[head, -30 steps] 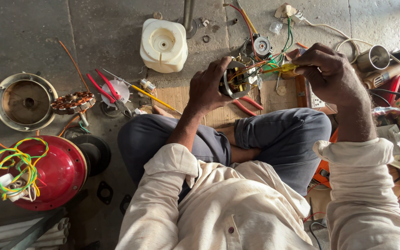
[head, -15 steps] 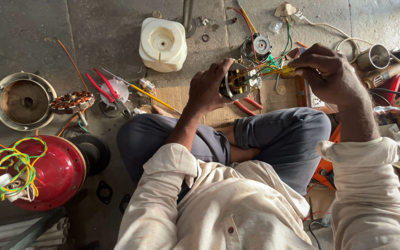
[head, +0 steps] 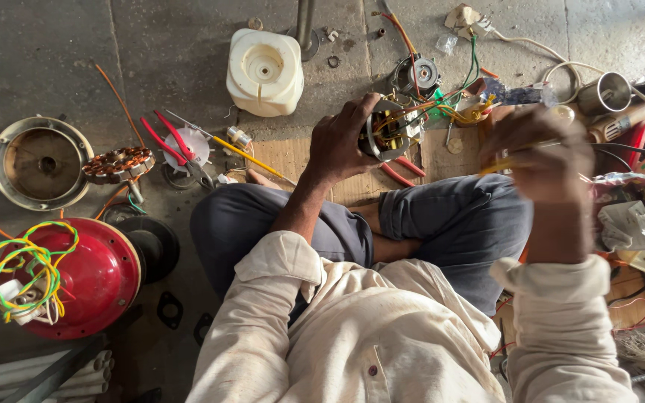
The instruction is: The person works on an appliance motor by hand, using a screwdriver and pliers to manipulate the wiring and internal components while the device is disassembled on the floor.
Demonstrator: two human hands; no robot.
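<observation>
Bare grey concrete floor (head: 54,52) is left open at the far left. The way ahead is blocked by a cream plastic housing (head: 264,72), red-handled pliers (head: 177,145) and a tangle of coloured wires (head: 457,101). The right side is crowded by a crumpled plastic bag (head: 632,213).

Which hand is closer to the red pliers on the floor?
Left. The left hand holds a small motor, a short way right of the red pliers. The right hand is blurred, farther right, beyond the motor.
</observation>
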